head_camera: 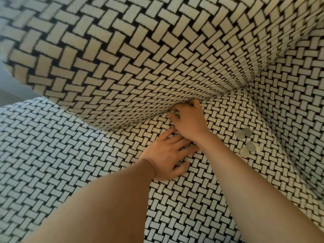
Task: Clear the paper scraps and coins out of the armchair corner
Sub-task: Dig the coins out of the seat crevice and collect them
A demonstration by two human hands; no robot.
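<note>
- Looking down into an armchair (157, 50) covered in black-and-cream basketweave fabric, both bare forearms reaching in from the bottom edge.
- The left hand (166, 155) lies flat on the seat cushion (70, 146), palm down, fingers straight and spread, thumb out to the side. It's holding nothing, just pressing on the fabric.
- The right hand (190, 120) crosses over the left one's fingertips and sits right at the crease (140, 121) where the big padded roll (122, 58) meets the seat.
- Its fingers are curled and tucked against that crease, knuckles up.
- There's a small shiny bit (171, 111) right at those fingertips, kinda metallic. It's too small for me to say what it is, and honestly I can't tell whether the fingers are pinching it or just touching beside it.
- The coins (247, 132) are out in the open: four silvery ones on the seat, to the right of the right wrist, near the foot of the right-hand side panel (289, 111).
- They sit in two pairs. The upper pair (241, 134) overlaps, and the lower pair (250, 146) just below it overlaps too.
- Neither hand is touching those four; they're well apart from the crease where the right hand is digging.
- The chair's corner (245, 88), where roll, panel and seat meet, is up beyond the coins.
</note>
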